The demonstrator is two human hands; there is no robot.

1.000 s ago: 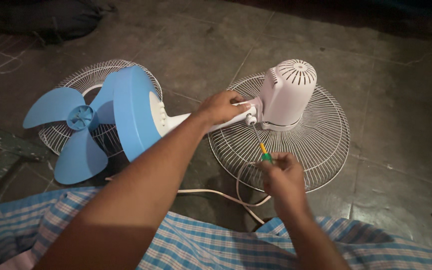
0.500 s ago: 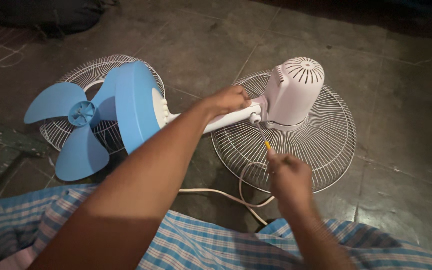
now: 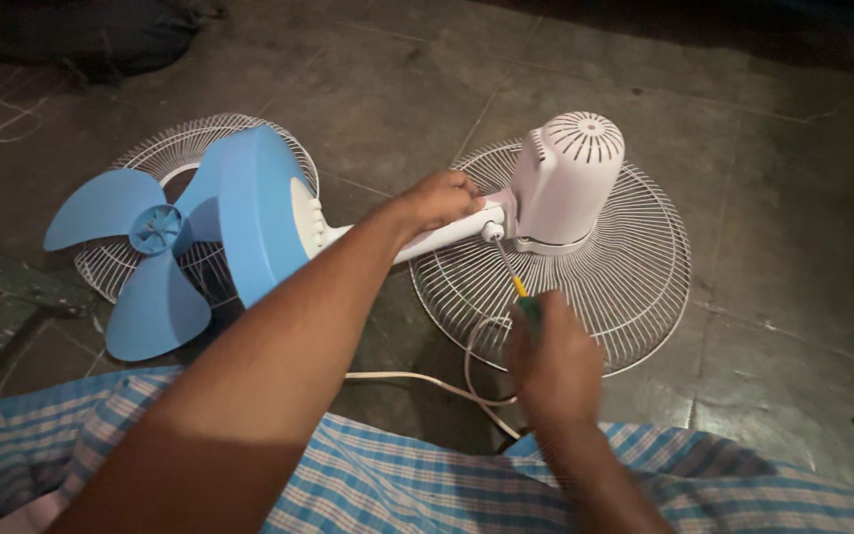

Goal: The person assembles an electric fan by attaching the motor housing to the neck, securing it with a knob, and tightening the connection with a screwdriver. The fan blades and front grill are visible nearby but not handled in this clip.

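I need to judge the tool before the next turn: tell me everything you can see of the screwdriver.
The screwdriver is slim, with a thin metal shaft, a yellow collar and a green handle that looks plastic. Its tip meets a round white knob where the fan's white neck joins the motor housing. It slants down towards the person, above the wire grille. The right hand closes round the handle, hiding most of it.

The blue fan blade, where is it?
In the head view the blue fan blade lies at the left on a white wire grille on the floor, just beyond the fan's round blue base.
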